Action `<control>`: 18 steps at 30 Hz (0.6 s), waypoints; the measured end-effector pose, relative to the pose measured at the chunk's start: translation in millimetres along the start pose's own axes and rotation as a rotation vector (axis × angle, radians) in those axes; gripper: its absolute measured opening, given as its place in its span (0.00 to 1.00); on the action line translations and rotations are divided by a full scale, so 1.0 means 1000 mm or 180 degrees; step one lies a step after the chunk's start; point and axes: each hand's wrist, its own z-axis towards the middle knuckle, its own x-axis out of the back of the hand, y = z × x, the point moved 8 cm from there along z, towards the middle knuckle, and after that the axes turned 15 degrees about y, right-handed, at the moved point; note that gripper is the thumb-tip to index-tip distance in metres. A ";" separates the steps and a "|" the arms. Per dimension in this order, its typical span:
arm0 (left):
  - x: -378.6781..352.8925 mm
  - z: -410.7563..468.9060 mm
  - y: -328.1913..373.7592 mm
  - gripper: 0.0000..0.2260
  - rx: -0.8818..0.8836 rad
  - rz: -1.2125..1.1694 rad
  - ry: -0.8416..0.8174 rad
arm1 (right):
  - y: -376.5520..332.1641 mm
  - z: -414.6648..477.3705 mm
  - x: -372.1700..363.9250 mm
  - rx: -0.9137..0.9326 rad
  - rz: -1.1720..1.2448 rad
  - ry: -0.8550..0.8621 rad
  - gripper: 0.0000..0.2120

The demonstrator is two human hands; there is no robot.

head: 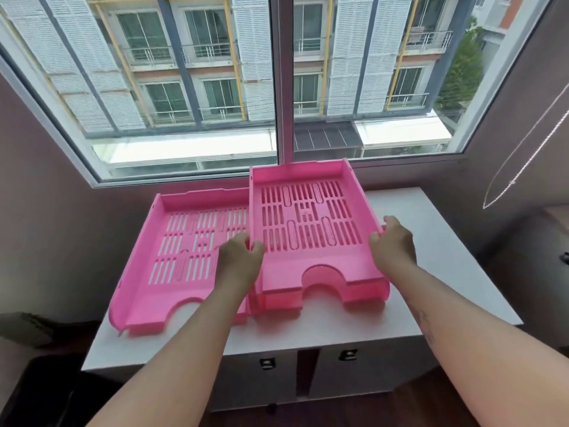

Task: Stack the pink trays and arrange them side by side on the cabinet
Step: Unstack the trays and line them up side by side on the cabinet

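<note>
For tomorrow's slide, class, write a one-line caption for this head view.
Left hand and right hand grip the upper pink tray on a stack beside a single pink tray on the white cabinet.

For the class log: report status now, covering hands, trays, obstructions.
Left hand and right hand grip the upper slotted pink plastic tray by its sides, atop a stack. Single pink tray beside it on the white cabinet. Nothing in the way.

Wide window point(184, 87) facing apartment block; mauve walls point(46, 195); dark wood floor point(431, 405); daylight.
</note>
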 end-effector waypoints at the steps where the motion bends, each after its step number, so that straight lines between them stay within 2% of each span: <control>1: 0.000 -0.001 0.004 0.16 0.0017 0.0051 0.0039 | 0.002 0.002 -0.001 -0.0029 0.0021 -0.0035 0.13; 8: -0.001 -0.014 0.080 0.18 -0.0376 -0.0103 0.0412 | 0.021 0.041 0.053 -0.0018 0.0389 0.0291 0.13; 18: -0.130 -0.093 0.193 0.15 -0.0555 -0.0560 -0.0434 | 0.147 0.120 0.168 -0.0248 0.0316 0.0642 0.18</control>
